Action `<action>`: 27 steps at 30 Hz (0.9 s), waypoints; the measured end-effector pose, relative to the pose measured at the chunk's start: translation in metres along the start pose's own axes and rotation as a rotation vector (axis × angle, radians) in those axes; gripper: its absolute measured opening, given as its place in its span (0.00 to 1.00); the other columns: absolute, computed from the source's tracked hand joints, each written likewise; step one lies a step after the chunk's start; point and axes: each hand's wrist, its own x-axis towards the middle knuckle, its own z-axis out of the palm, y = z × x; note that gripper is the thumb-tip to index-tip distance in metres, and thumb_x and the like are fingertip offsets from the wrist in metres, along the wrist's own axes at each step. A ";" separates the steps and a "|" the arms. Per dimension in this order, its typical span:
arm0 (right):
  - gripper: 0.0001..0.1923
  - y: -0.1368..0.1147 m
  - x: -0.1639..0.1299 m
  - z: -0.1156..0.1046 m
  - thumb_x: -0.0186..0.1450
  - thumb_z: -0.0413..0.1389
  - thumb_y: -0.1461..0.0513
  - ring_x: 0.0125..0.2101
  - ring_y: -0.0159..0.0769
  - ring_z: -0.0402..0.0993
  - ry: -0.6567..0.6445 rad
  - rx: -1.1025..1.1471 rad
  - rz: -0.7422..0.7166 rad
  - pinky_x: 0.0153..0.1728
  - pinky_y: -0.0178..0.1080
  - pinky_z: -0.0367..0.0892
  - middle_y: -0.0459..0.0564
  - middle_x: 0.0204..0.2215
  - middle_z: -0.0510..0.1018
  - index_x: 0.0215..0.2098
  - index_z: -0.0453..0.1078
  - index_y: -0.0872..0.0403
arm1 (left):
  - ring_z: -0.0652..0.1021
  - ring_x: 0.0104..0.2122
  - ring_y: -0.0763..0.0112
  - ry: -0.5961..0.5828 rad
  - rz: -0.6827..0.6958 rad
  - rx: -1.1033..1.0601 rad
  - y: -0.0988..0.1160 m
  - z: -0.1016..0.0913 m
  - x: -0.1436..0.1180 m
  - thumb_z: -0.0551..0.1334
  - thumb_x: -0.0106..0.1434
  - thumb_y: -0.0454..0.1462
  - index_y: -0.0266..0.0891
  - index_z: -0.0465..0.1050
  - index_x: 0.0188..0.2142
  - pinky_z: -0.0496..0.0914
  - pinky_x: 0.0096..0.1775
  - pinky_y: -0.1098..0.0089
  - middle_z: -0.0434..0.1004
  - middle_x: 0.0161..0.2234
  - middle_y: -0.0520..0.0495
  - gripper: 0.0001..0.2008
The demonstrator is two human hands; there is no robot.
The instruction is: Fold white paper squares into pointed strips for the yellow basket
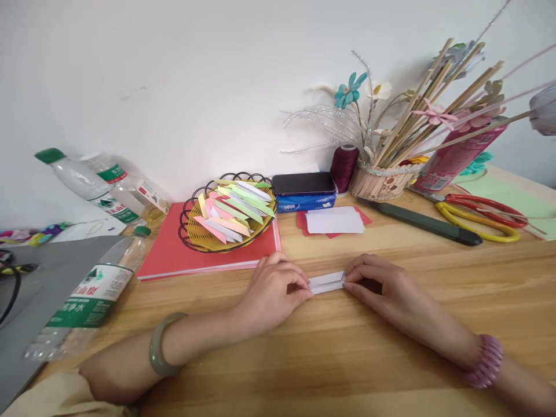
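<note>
Fingertips of both hands pinch ends of folded white paper strip [326, 282], lying flat on wooden table [391, 370] between hands. Left hand [273, 289] grips left end, right hand [377, 284] presses right end. Strip likely very light, thin, limp; creases easily, tears if pulled. Best hold: ends, flat against table. Wire basket [230, 214] of coloured folded strips sits behind, well apart.

The worktop [391, 347] is pale wood with a smooth, faintly satin grain. The folded strip [326, 282] is matt white paper. The wire basket [193, 234] looks like black metal, the water bottle [87, 295] clear glossy plastic, the bangle [158, 347] polished, stone-like.
</note>
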 end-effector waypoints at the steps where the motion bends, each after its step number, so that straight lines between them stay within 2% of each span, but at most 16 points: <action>1: 0.09 0.000 0.000 0.000 0.63 0.49 0.59 0.35 0.38 0.69 0.004 0.005 0.000 0.37 0.42 0.64 0.50 0.32 0.72 0.29 0.69 0.52 | 0.69 0.39 0.67 0.001 -0.004 0.005 0.001 0.000 0.000 0.65 0.57 0.35 0.42 0.74 0.26 0.62 0.45 0.62 0.78 0.33 0.55 0.04; 7: 0.09 -0.004 0.003 0.001 0.62 0.49 0.61 0.33 0.38 0.69 0.036 -0.025 -0.011 0.36 0.42 0.65 0.50 0.30 0.72 0.26 0.67 0.52 | 0.68 0.38 0.66 0.010 -0.004 0.044 0.006 0.002 0.001 0.61 0.57 0.31 0.40 0.72 0.24 0.64 0.42 0.64 0.77 0.31 0.54 0.06; 13: 0.08 -0.003 0.006 0.001 0.62 0.49 0.62 0.30 0.37 0.69 0.028 -0.121 -0.025 0.32 0.41 0.65 0.49 0.28 0.72 0.26 0.67 0.52 | 0.68 0.38 0.66 0.011 -0.023 0.052 0.005 0.003 0.002 0.63 0.57 0.35 0.40 0.72 0.24 0.63 0.41 0.63 0.76 0.31 0.53 0.06; 27: 0.10 -0.004 0.005 0.006 0.64 0.47 0.61 0.29 0.39 0.66 0.071 -0.285 -0.113 0.31 0.43 0.63 0.51 0.26 0.70 0.26 0.64 0.53 | 0.67 0.38 0.67 -0.011 -0.020 0.183 0.010 0.005 0.006 0.61 0.57 0.32 0.39 0.68 0.23 0.60 0.40 0.64 0.75 0.29 0.53 0.07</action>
